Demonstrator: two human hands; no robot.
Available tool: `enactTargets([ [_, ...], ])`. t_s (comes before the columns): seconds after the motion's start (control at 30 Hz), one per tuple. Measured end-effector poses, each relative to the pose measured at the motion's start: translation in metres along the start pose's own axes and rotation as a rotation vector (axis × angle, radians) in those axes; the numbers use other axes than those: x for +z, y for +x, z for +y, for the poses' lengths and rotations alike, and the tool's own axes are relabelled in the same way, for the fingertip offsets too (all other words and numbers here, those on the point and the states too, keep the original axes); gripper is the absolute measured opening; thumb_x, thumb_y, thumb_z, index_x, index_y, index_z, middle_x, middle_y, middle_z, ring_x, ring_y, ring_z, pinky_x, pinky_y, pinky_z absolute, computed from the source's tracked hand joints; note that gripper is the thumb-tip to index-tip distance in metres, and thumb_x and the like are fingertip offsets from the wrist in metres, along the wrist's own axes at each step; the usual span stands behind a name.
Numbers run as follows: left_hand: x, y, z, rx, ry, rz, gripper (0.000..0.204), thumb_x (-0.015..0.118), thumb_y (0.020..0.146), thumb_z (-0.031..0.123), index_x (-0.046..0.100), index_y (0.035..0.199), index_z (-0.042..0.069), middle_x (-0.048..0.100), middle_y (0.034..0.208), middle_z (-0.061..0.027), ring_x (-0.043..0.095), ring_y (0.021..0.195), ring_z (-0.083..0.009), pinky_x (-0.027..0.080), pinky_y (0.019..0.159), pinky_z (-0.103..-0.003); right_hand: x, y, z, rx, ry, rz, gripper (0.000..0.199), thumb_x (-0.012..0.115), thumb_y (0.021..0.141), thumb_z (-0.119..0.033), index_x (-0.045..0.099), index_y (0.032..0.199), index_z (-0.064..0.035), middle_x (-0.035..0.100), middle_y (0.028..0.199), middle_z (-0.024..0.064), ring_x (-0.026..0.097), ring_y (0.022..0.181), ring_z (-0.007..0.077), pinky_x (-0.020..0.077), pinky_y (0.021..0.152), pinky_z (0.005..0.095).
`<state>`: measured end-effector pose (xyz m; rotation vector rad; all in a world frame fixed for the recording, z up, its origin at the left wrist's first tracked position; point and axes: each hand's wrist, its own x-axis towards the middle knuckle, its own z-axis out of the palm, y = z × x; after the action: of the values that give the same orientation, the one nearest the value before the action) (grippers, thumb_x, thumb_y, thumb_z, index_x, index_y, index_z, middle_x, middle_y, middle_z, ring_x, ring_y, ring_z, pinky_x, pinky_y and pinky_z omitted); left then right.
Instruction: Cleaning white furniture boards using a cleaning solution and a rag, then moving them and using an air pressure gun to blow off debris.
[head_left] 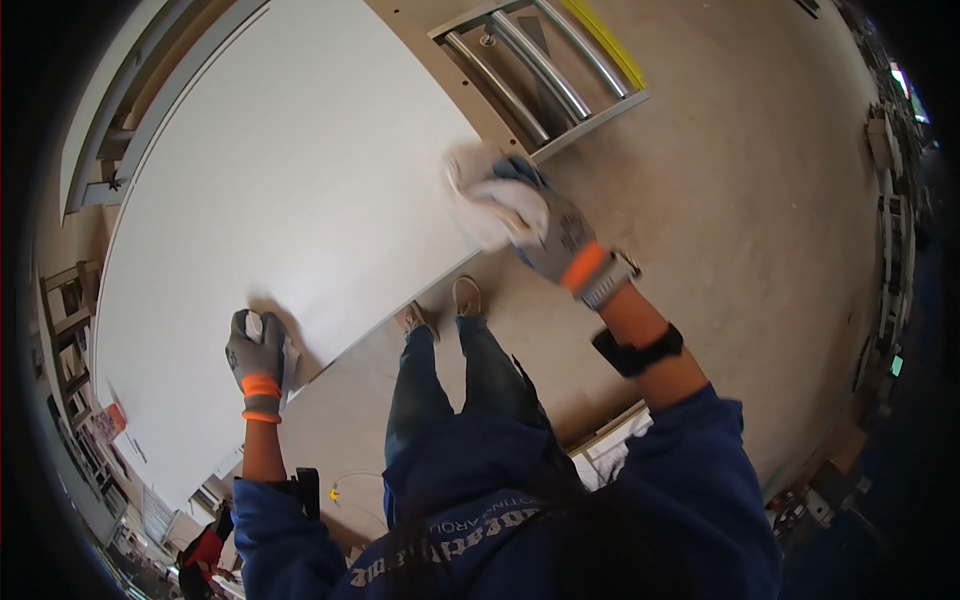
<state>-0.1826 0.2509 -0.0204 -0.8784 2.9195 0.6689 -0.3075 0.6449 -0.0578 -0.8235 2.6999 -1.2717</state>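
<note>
Pressing a white rag (487, 200) against the panel (280, 200), the right hand (555, 235) sits at the upper centre of the frame, gloved in grey with an orange cuff band. The rag lies bunched under and ahead of the palm, spilling toward the upper left of the glove, right at the panel's near edge; the fingers are curled over it, grasping the cloth. Its outline is blurred, so the exact folds cannot be told.

At the lower left of the frame the left hand (258, 355), in a matching glove, is clenched on the panel's lower edge, thumb up on the white face and the fingers wrapped round behind (they are hidden).

One panel shows: a large, flat white sheet filling the upper left of the frame, its long axis running from lower left up toward the upper centre. Both hands rest on the same long edge, well apart.

Beyond the rag, at top centre, a frame of three metal rollers (540, 65) lies slanted on the floor (760, 250), with a yellow strip along its far side. Two shoes (440, 308) stand on the floor between the hands, just below the panel's edge. Two gloves, one rag.
</note>
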Motion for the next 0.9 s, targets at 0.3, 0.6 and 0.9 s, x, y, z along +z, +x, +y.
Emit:
enactTargets([
  [0.3, 0.001, -0.001, 0.000, 0.014, 0.036, 0.033, 0.023, 0.060, 0.083, 0.025, 0.056, 0.084, 0.002, 0.060, 0.069, -0.0134, 0.056, 0.061, -0.0275, 0.048, 0.065, -0.036, -0.003, 0.073, 0.009, -0.057, -0.025, -0.137, 0.030, 0.053, 0.088, -0.026, 0.057, 0.117, -0.0193, 0.060, 0.116, 0.0114, 0.056, 0.108, 0.0311, 0.0445, 0.092, 0.0428],
  [0.6, 0.001, 0.001, -0.008, -0.031, -0.034, 0.006, 0.022, 0.061, 0.082, 0.024, 0.057, 0.085, 0.002, 0.061, 0.070, -0.0133, 0.056, 0.061, -0.0268, 0.047, 0.065, -0.035, 0.001, 0.041, 0.037, -0.312, 0.068, -0.105, 0.034, 0.052, 0.089, -0.017, 0.057, 0.120, -0.0056, 0.059, 0.119, 0.0159, 0.056, 0.110, 0.0307, 0.0443, 0.095, 0.0380],
  [0.9, 0.001, 0.000, -0.009, -0.038, -0.026, -0.004, 0.021, 0.061, 0.083, 0.023, 0.058, 0.087, 0.002, 0.060, 0.071, -0.0101, 0.055, 0.063, -0.0211, 0.047, 0.065, -0.032, -0.066, -0.134, 0.007, 0.952, 1.400, 0.481, 0.028, 0.052, 0.095, -0.019, 0.059, 0.115, -0.0006, 0.064, 0.109, 0.0099, 0.061, 0.099, 0.0193, 0.0504, 0.086, 0.0299],
])
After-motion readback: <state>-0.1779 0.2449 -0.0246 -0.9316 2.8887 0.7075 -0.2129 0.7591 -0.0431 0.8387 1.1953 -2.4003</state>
